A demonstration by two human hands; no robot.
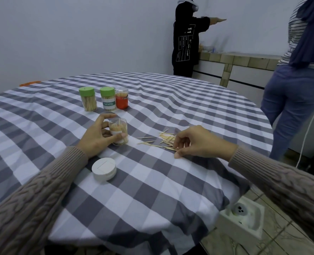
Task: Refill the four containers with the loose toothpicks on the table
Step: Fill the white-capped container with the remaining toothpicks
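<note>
Currently my left hand (97, 137) grips the open clear container (118, 132), thumb and fingers curled round it; it stands upright on the checked tablecloth (171, 181), partly filled. At its 3 o'clock lie the loose toothpicks (163, 140); my right hand (194, 142) rests on that pile, fingertips curled down, pinching a few sticks. White lid (104, 169) lies at the container's 7 o'clock. Three more containers at 12 o'clock: two green-capped (87, 99) (107, 99), one red (121, 98), uncapped.
</note>
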